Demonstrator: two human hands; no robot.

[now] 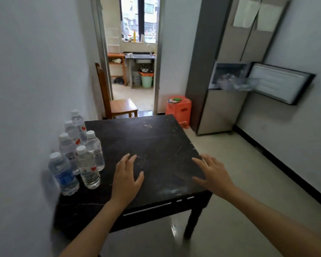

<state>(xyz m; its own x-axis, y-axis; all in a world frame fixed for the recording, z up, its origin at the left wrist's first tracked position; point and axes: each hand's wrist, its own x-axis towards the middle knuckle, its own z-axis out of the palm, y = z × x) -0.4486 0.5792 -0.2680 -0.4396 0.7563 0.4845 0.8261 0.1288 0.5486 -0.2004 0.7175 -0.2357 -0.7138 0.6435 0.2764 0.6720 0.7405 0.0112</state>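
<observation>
Along the left edge of the bench (pixel 156 138), close against the wall (pixel 26 89), six bottles (pixel 78 154) of water stand upright in a tight group. They are probably kept there so that they are not knocked off and stay easy to reach. The left hand (pixel 127 178) is just beside the nearest one, and the right hand (pixel 214 176) is near the front right corner. The two hands are apart, with fingers straight and spread, and they hold nothing. I cannot tell whether the palms touch the top. Beyond the far edge stand a chair (pixel 119 105) and a stool (pixel 178 108). A fridge (pixel 226 108) has one door open.
</observation>
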